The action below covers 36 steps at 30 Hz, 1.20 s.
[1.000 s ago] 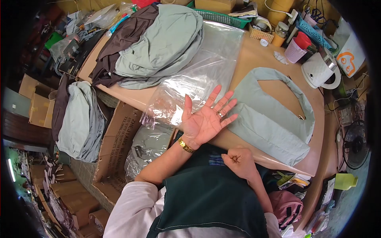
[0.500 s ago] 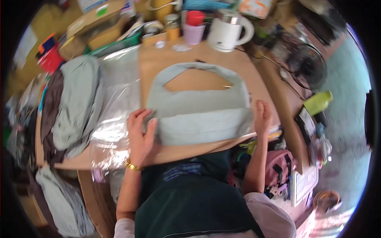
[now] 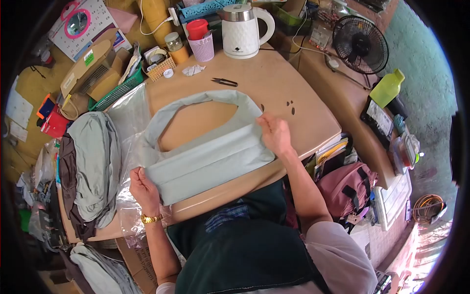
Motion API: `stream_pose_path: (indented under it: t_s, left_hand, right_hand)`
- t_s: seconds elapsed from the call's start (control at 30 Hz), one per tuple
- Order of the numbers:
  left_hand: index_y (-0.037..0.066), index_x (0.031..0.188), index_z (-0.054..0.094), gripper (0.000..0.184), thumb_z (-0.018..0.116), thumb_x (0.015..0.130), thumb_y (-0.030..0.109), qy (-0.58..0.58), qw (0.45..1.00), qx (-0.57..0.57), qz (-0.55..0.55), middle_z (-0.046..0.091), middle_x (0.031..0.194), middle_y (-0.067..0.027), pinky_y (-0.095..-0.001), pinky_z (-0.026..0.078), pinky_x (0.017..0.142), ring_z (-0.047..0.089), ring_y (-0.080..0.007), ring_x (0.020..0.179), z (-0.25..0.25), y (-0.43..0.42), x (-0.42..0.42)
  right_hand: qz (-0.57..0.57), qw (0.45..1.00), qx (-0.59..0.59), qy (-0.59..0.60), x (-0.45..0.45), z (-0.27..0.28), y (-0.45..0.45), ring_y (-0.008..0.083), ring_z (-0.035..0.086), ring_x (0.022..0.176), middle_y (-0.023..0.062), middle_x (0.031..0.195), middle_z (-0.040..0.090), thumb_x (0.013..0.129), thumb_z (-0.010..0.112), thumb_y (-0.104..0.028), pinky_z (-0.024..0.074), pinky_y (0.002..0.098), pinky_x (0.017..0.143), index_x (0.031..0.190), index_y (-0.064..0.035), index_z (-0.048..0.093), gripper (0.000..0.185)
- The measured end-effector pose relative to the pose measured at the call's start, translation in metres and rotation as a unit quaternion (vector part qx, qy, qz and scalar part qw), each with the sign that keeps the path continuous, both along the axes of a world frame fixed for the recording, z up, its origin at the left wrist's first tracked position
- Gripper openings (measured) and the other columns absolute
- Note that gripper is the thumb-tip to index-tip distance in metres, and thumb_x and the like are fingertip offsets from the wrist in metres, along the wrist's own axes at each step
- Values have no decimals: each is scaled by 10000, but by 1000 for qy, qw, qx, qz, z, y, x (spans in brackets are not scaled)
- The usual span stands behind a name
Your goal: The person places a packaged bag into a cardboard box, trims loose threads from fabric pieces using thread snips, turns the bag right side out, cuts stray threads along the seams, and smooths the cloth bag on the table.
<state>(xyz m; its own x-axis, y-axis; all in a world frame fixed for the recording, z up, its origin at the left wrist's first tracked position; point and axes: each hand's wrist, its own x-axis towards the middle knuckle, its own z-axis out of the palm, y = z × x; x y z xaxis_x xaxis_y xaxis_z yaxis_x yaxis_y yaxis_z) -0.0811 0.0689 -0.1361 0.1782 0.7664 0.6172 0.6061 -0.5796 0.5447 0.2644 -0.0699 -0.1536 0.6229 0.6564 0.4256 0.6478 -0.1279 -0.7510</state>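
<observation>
A pale grey-green cloth (image 3: 210, 164) lies on the table in front of me. Its near part is folded into a flat, creased band, and the far part curves round as a loop with bare tabletop showing inside. My left hand (image 3: 145, 190), with a gold watch or bracelet at the wrist, is closed on the band's left end. At the right end, my right hand (image 3: 275, 136) pinches the cloth's upper corner. Beyond the loop lies a pair of thread snips (image 3: 224, 82), touched by neither hand.
Clear plastic sheeting (image 3: 132, 127) and a pile of grey-green and brown cloth (image 3: 95, 164) lie to the left. A white kettle (image 3: 241, 36), a lilac cup (image 3: 201, 47) and a green basket (image 3: 117, 90) stand at the back. A black fan (image 3: 361, 45) is at the right.
My left hand has gone from spread fingers to a closed grip on the cloth. My right hand now grips the other end. The band slants up to the right, and the view has turned.
</observation>
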Motion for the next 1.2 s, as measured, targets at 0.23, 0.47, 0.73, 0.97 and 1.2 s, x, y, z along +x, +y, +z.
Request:
stream_pose_path:
  t_s: [0.23, 0.47, 0.73, 0.97, 1.2]
  left_hand:
    - [27, 1013, 584, 167, 642, 865, 79, 110, 981, 160, 2, 623, 949, -163, -441, 454, 784, 588, -362, 884, 28, -25, 13]
    - [33, 1050, 635, 302, 706, 823, 220, 145, 943, 31, -299, 626, 976, -173, -441, 460, 785, 604, -339, 931, 51, -64, 172]
    - [60, 792, 619, 173, 707, 843, 200, 112, 937, -39, -330, 626, 714, -83, -376, 461, 531, 602, -274, 594, 56, -57, 194]
    - [48, 788, 632, 156, 730, 834, 161, 56, 933, 52, -353, 631, 691, -77, -331, 452, 486, 596, -250, 554, 45, -44, 197]
    - [108, 1007, 637, 187, 697, 836, 154, 45, 956, 63, -282, 651, 962, -98, -405, 464, 759, 622, -272, 923, 41, -41, 200]
  right_hand:
    - [66, 995, -66, 32, 2, -20, 14, 379, 560, 609, 221, 661, 557, 901, 625, -189, 451, 415, 580, 770, 4, 614, 234]
    - [160, 962, 76, 206, -25, 9, 0, 158, 574, 656, 87, 694, 547, 917, 648, -160, 474, 305, 627, 836, 25, 624, 203]
    - [174, 888, 129, 405, -38, -6, -69, 176, 652, 797, 111, 857, 591, 888, 663, -47, 525, 291, 654, 1171, 8, 373, 409]
    - [135, 856, 129, 482, -56, -3, -63, 150, 610, 536, 79, 688, 563, 868, 609, 81, 490, 260, 477, 1089, -18, 331, 369]
    - [43, 948, 66, 307, -41, -21, -100, 120, 584, 631, 55, 800, 551, 896, 524, 89, 480, 222, 553, 1154, -21, 372, 320]
